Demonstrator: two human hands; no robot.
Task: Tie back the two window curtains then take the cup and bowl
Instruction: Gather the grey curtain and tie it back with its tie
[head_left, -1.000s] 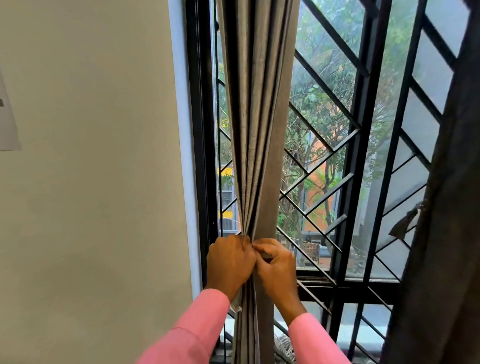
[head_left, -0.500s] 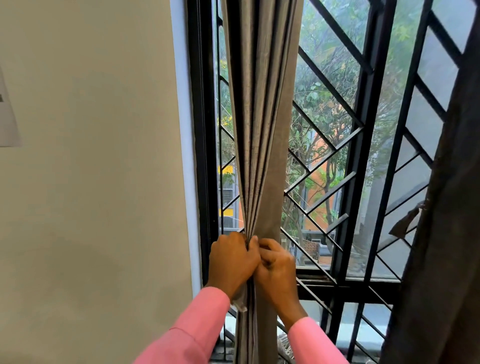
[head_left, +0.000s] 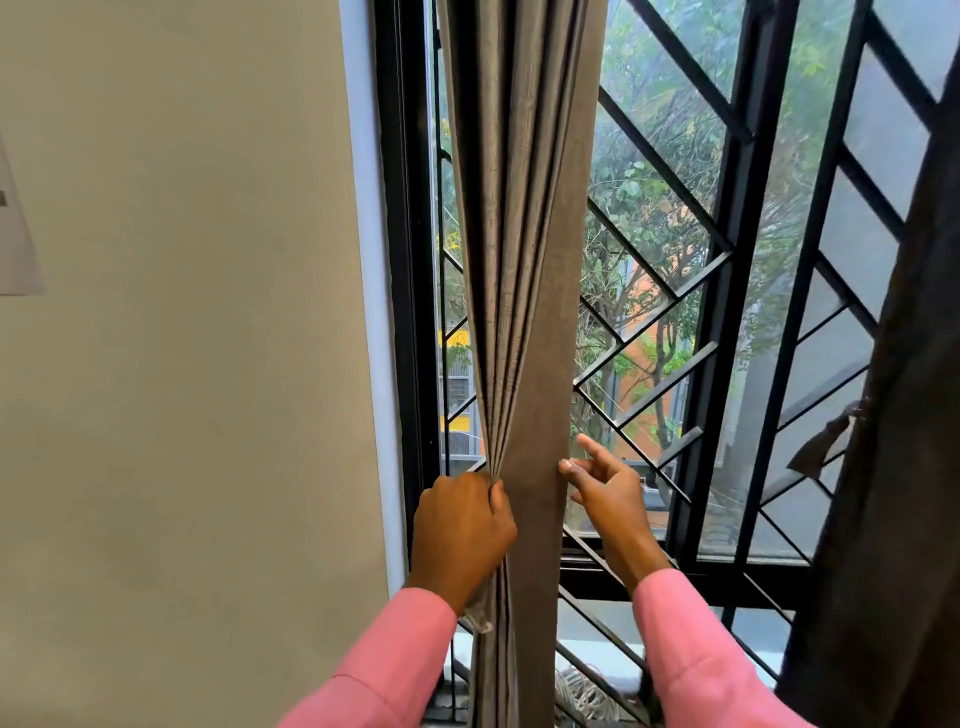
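— Sleeves (head_left: 395, 670) first, nearest to us: pink, both reaching up at the window. Which step do we call this?

— We call it the first curtain, gathered but not yet tied. Our left hand (head_left: 460, 530) is clenched around the bunched folds of the grey curtain (head_left: 524, 260), thumb pressed against the pleats, and a pale strip pokes out under the fist. We take that for the tie-back, though we cannot say for sure.

— And our right hand (head_left: 605, 486)?

— Spread loose, holding nothing. Its fingertips (head_left: 566, 466) sit just at the right edge of the flat outer fold; whether they touch the cloth we cannot quite tell.

— So the next move?

— We judge the right hand has to go round the bundle, catch the free end of the strip and bring it across, while the left keeps the pleats squeezed so they do not fan out.

— Farther off?

— The dark second curtain (head_left: 893, 415) hangs at the right edge, a loose tab on it, untied. Behind both stands the black window grille (head_left: 727, 291). We see no cup or bowl from here.
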